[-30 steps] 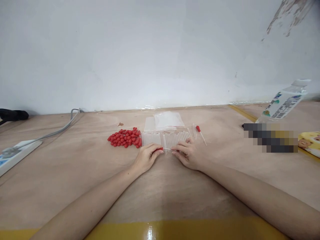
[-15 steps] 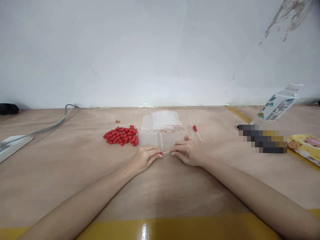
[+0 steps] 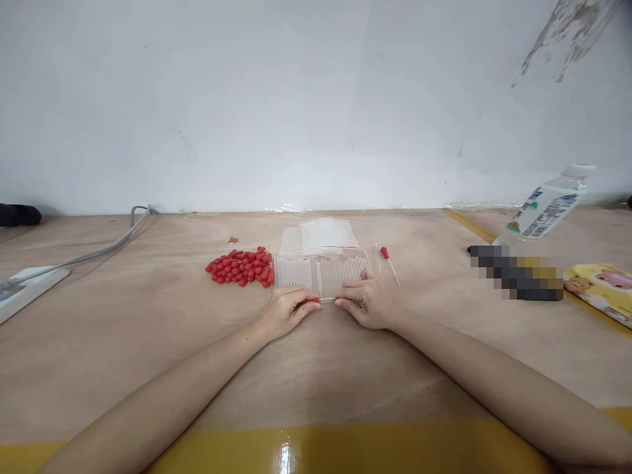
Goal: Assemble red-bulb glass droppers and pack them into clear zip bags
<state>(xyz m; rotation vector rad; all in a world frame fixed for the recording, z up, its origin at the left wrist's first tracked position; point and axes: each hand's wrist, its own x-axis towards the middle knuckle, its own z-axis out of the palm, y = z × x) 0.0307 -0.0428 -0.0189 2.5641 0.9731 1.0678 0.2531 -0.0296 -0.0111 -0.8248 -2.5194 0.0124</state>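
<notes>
Between the fingertips of my left hand (image 3: 288,311) is a red rubber dropper bulb (image 3: 311,301), mostly covered by the fingers. My right hand (image 3: 364,303) pinches a thin clear dropper tube (image 3: 328,300), which lies level with its left end at the bulb's mouth. How deep the tube sits in the bulb I cannot tell. Behind both hands, rows of clear tubes (image 3: 295,271) lie side by side. A heap of red bulbs (image 3: 239,268) rests left of them. One dropper with a red bulb (image 3: 390,263) lies past my right hand.
Clear plastic bags (image 3: 328,235) lie behind the tubes. On the right are a tilted clear bottle (image 3: 546,209), a blurred-out dark object (image 3: 518,273) and a yellow printed packet (image 3: 600,289). A grey cable (image 3: 106,250) runs to a white power strip (image 3: 37,286) at left.
The bulb and tube have come together in line, and more of the red bulb shows between my left fingers. Both hands stay nearly in place.
</notes>
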